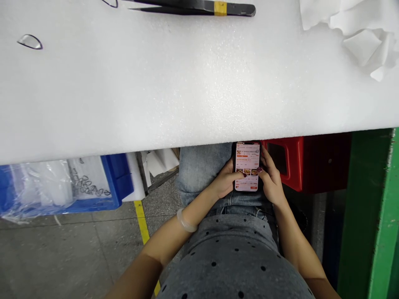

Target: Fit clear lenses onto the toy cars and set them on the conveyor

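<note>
L hand (225, 180) & R hand (272, 177) holding phone (247, 162) (lit up), blk tweezers (205, 6) on wht foam (187, 91)

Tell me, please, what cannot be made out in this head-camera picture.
Head view, smartphone: most text too small to read.
Head view, black tweezers: partly cut off by top edge.
Head view, blue bin: upper part hidden beneath white foam sheet.
Head view, crumpled white sheet: cut off by right edge.

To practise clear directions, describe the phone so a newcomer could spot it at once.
Find the white work surface across the picture's top. Just below its near edge, over blue jeans, the left hand and right hand hold the phone. Its lit, pinkish screen stands out from the jeans.
</note>
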A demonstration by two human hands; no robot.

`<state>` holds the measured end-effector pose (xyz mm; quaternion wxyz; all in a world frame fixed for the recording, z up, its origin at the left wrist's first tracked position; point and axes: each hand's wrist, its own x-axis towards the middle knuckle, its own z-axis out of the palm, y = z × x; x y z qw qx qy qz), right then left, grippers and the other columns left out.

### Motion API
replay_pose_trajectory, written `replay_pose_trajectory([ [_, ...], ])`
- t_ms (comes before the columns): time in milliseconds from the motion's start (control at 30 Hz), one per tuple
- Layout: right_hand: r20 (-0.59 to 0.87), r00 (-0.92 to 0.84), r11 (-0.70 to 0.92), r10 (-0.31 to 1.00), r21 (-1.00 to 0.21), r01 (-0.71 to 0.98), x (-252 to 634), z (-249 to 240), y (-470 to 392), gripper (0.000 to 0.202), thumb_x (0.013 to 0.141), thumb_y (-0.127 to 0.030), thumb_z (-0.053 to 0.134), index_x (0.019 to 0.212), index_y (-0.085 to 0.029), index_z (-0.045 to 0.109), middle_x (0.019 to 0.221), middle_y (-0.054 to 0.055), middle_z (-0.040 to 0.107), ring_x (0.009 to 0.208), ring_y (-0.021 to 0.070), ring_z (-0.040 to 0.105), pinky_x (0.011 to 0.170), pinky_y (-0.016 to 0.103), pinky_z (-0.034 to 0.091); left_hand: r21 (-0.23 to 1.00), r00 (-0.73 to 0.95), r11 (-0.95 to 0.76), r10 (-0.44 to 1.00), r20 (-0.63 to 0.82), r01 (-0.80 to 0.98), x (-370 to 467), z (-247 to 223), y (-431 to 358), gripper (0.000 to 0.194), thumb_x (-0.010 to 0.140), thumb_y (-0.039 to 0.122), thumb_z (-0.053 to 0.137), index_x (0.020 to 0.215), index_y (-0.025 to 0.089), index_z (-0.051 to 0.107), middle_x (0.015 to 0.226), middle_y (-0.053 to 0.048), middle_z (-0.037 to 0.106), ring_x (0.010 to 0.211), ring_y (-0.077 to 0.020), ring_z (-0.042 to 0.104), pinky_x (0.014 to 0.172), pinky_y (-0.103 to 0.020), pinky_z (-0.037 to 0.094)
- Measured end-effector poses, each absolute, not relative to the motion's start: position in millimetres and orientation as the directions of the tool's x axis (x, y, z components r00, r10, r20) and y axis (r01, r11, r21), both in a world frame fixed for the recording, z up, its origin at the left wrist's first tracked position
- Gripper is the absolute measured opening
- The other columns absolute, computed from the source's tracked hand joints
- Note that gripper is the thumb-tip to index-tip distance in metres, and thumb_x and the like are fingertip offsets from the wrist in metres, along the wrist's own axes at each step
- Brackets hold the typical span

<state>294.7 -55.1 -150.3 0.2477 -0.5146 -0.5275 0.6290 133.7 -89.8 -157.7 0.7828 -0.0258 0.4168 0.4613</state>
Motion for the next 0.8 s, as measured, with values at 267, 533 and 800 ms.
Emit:
replay_pose_trajectory([
  [267,-0.398,-0.331,-0.346,0.855,-0.915,0.207,296.7,-151.9,-56.4,0.062,0.097,-0.042,0.053,0.156,-0.031,0.036,0.159,0.002,0.044,0.149,0.0271,0.039,0.123,0.053,0.034,0.353,0.219,0.558,0.715,-0.664,-0.751,133.4,-157.0,-90.9,0.065,0.056,0.008,0.072,0.118,0.023,0.061,0.103,-0.001,0.074,0.097,-0.0215,0.066,0.086,-0.035,0.05],
  [533,-0.405,-0.308,-0.357,0.861,-0.912,0.203,293.6,-150.3,-55.4,0.06,0.096,-0.043,0.053,0.154,-0.031,0.04,0.16,0.003,0.043,0.149,0.0278,0.039,0.121,0.052,0.037,0.342,0.23,0.564,0.711,-0.665,-0.752,130.8,-160.6,-91.0,0.065,0.051,0.009,0.06,0.115,0.023,0.063,0.093,0.001,0.073,0.099,-0.0246,0.067,0.081,-0.032,0.05],
  [800,-0.227,-0.348,-0.131,0.909,-0.951,0.28,295.6,-153.6,-55.1,0.057,0.1,-0.042,0.048,0.155,-0.038,0.035,0.162,-0.002,0.039,0.15,0.026,0.036,0.124,0.052,0.031,0.263,0.268,0.558,0.693,-0.669,-0.787,131.5,-163.3,-89.6,0.072,0.048,0.011,0.058,0.12,0.02,0.062,0.095,-0.003,0.076,0.104,-0.0295,0.068,0.095,-0.044,0.05],
])
